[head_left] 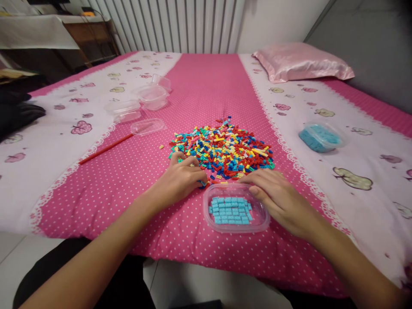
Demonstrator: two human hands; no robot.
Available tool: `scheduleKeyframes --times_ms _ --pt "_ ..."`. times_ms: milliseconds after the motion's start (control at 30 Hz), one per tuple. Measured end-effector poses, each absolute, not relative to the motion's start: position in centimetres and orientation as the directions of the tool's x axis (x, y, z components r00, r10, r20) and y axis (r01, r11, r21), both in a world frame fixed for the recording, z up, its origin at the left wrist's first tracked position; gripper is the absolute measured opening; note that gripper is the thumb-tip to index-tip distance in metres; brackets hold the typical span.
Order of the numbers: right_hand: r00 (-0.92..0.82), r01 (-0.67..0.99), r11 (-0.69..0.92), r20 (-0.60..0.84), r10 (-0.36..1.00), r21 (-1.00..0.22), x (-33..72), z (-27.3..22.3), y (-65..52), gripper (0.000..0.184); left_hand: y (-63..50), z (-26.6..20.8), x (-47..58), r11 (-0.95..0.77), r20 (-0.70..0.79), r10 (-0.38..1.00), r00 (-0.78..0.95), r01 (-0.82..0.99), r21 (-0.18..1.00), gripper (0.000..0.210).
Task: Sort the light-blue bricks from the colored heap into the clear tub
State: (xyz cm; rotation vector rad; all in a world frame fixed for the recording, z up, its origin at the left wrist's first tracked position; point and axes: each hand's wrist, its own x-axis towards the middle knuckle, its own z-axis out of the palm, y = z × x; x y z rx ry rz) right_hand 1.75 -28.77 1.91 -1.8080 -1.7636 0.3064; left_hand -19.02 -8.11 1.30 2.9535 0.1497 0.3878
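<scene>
A heap of small coloured bricks (223, 148), red, blue, yellow and teal, lies on the pink dotted bed cover. My left hand (182, 180) rests at the heap's near left edge with fingers curled on the bricks; whether it grips one I cannot tell. In front of the heap stands a clear plastic tub (262, 223) with a flat layer of light blue bricks (231, 210) inside. My right hand (278, 199) lies palm down on the tub's right rim, fingers stretched toward the heap.
Several clear tubs and lids (151, 96) sit at the back left, with a red stick (104, 149) beside them. A closed tub of light blue bricks (320, 137) stands right. A pink pillow (301, 62) lies at the back. The bed edge (193, 257) runs near me.
</scene>
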Motion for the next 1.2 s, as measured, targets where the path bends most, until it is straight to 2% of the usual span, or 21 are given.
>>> scheduleKeyframes --times_ms 167,467,567,667,733,800,933,1200 --pt "0.089 0.834 0.056 0.233 0.968 -0.549 1.8 1.9 -28.7 0.036 -8.3 0.9 -18.7 -0.982 0.27 0.124 0.955 0.078 0.174 0.019" --pt "0.113 0.849 0.069 0.307 0.945 -0.525 1.8 2.2 -28.8 0.034 -7.9 1.3 -19.0 -0.943 0.391 0.306 0.868 0.22 0.251 0.011" --pt "0.135 0.861 0.073 0.364 0.922 -0.504 1.7 2.3 -28.8 0.034 -8.8 2.7 -19.1 -0.881 0.398 0.435 0.808 0.29 0.374 0.009" --pt "0.146 0.886 0.095 0.468 0.872 -0.453 1.2 2.9 -28.7 0.03 -10.5 4.1 -18.8 -0.741 0.327 0.552 0.767 0.272 0.613 0.008" --pt "0.108 0.904 0.155 0.565 0.818 -0.397 0.4 3.7 -28.6 0.025 -11.9 4.9 -18.6 -0.61 0.254 0.563 0.787 0.188 0.77 0.01" --pt "0.056 0.904 0.232 0.639 0.767 -0.359 -0.7 4.4 -28.4 0.021 -13.1 5.3 -18.3 -0.478 0.189 0.536 0.823 0.112 0.871 0.011" --pt "0.043 0.877 0.304 0.691 0.722 -0.373 -2.8 4.9 -27.9 0.015 -14.4 5.3 -17.9 -0.283 0.111 0.5 0.859 0.041 0.958 0.009" --pt "0.069 0.882 0.283 0.696 0.715 -0.377 -3.4 4.7 -28.0 0.011 -14.5 4.4 -17.5 -0.088 0.056 0.541 0.839 -0.01 0.996 0.011"
